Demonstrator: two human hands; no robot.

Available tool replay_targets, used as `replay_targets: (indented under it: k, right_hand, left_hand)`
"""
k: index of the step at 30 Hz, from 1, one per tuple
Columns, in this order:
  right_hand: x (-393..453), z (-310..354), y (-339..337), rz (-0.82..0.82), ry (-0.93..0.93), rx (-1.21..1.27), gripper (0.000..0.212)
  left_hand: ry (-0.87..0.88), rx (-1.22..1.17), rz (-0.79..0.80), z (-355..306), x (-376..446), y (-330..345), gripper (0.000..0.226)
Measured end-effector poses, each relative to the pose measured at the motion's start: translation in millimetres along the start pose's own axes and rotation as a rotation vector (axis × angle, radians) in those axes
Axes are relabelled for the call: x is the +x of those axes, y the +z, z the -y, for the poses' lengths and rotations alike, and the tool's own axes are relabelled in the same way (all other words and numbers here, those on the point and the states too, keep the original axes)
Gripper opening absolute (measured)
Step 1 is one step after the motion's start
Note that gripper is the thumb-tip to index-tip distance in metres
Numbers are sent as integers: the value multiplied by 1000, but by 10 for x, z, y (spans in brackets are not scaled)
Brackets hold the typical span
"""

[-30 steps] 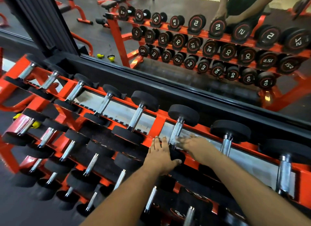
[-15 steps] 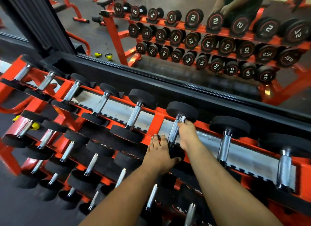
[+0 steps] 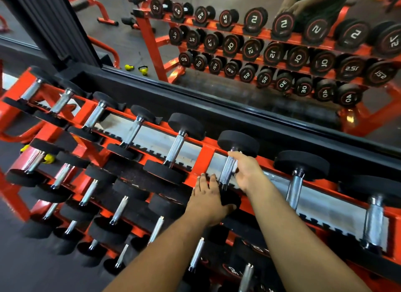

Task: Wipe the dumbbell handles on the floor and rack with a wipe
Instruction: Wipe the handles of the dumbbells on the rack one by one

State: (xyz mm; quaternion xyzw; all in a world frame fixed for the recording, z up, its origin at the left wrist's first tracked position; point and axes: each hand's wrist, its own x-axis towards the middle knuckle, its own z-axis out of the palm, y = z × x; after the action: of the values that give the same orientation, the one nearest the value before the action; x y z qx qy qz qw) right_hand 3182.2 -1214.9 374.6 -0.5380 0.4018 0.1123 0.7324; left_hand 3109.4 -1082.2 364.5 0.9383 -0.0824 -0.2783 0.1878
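Dumbbell (image 3: 230,172) sat on top tier of orange rack (image 3: 207,156). Left hand (image 3: 207,201) lay fingers straight over its near black head, thumb tucked beneath. Right hand (image 3: 247,172) curled around knurled chrome handle (image 3: 226,169), pale scrap, possibly wipe (image 3: 234,169), showing between fingers and handle. Below grip, lower-tier head read "30" (image 3: 234,271). Beyond grip, mirror (image 3: 238,52) showed reversed numbers: 2.5, 5, 7.5, 10, 12, 20, 25, 30, 40.
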Motion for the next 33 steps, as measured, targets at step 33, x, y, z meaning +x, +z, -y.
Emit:
replay_targets:
  k: [33]
  right_hand:
    - [12,-213,-150,120,97,-134,36]
  left_hand:
    - [4,9,16,4,13,-5,114]
